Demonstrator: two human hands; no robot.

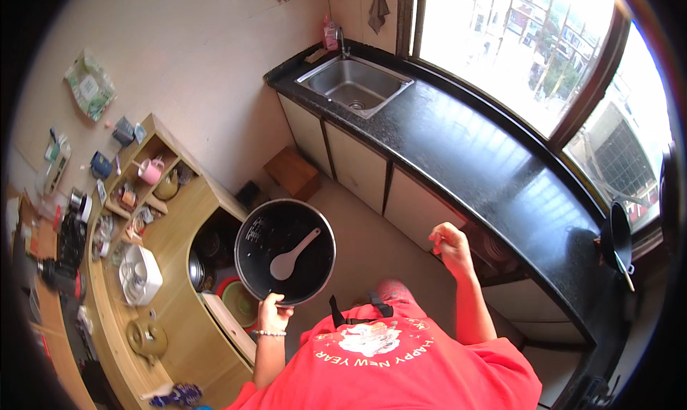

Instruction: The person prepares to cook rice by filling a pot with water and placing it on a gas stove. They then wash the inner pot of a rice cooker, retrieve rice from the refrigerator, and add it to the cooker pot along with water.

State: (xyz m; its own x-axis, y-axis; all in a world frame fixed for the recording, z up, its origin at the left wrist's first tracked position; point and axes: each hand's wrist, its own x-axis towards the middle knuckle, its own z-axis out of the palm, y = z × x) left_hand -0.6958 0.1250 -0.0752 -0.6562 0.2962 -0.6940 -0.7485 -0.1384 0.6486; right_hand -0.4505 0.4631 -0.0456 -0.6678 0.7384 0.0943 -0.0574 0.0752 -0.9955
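My left hand (275,316), with a beaded bracelet at the wrist, grips the near rim of a dark rice cooker inner pot (257,270). The pot is tilted so that its inside faces me, and a white rice paddle (294,254) lies in it. Out to the right, my right hand (452,242) is raised over the floor near the cabinet fronts, its fingers loosely curled. No object shows in it. Its palm is partly hidden.
A steel sink (354,82) is set in the black countertop (461,136) by the window. A wok (616,235) is at the counter's right end. Left are a wooden cabinet (177,270) with a teapot (147,337) and white container (140,275), and a low wooden box (292,173).
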